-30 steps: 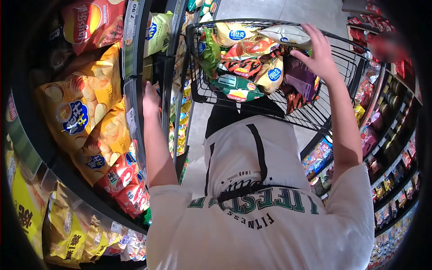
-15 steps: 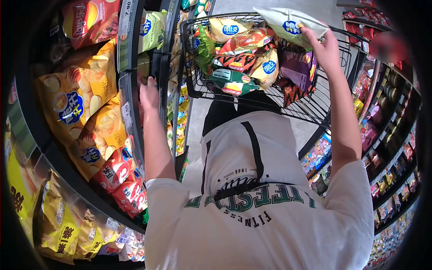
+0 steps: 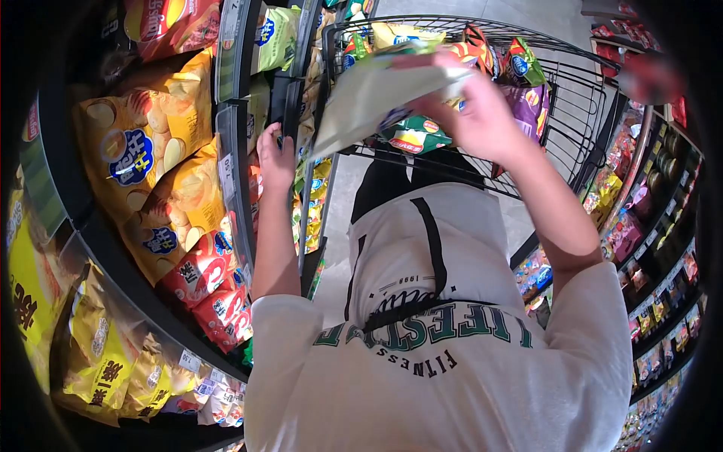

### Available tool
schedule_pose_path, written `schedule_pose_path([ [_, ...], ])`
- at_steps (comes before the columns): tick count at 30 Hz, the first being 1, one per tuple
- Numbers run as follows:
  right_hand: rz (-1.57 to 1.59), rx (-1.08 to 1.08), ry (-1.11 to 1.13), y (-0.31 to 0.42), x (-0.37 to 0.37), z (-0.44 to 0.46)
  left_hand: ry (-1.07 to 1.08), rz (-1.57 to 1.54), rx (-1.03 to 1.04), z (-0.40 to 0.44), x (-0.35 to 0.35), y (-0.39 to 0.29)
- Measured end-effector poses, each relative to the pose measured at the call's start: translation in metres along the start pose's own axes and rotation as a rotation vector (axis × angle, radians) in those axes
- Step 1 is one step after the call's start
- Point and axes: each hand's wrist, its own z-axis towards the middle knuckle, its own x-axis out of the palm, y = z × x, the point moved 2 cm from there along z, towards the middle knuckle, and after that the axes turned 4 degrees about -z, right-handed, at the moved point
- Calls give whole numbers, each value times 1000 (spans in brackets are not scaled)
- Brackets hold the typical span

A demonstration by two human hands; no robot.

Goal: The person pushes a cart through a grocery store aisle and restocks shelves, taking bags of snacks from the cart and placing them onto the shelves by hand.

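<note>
A pale green-white snack bag (image 3: 376, 94) is blurred by motion above the near left part of the black wire cart (image 3: 580, 113). My right hand (image 3: 482, 113) grips its right end. My left hand (image 3: 276, 154) is beside the shelf edge, fingers apart and bent, with nothing seen in it. Inside the cart lie a dark green bag (image 3: 422, 135), a purple bag (image 3: 525, 105), a green and red bag (image 3: 525, 64) and a yellow bag (image 3: 407, 34). The held bag hides part of the load.
Shelves on the left hold large orange chip bags (image 3: 151, 143), red bags (image 3: 218, 301) and yellow bags (image 3: 98, 346). A light green bag (image 3: 277, 38) stands on the upper shelf. Curved shelves of small packs (image 3: 648, 301) line the right side.
My right hand has lifted the pale bag and swung it left across the cart toward the shelf. A green and red bag now shows in the cart. My left hand's fingers have spread.
</note>
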Motion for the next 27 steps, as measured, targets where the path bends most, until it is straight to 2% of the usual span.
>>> schedule_pose_path([
  [2,2,-82,47,-11,37,9,5,-42,-4,2,8,25],
  [5,402,89,151,-28,93,28,-17,-6,36,0,7,20],
  [6,392,139,142,-35,109,35,-27,23,59,-1,6,8],
  [9,436,236,107,-60,153,57,94,-484,-69,3,22,29],
  [12,570,218,73,-85,187,82,200,207,43,-3,11,27],
  [14,562,223,60,-92,202,94,126,-239,-187,-5,9,15],
  [18,610,115,124,-97,229,106,-55,-714,-321,-3,16,7],
  [22,476,230,145,-107,241,120,-173,-1040,-352,5,26,23],
  [24,445,167,52,-112,252,130,-211,-663,-246,8,32,18],
  [25,428,138,5,-115,254,132,-211,-696,-229,12,36,33],
  [27,369,159,20,-107,245,134,-180,-798,-408,16,37,38],
])
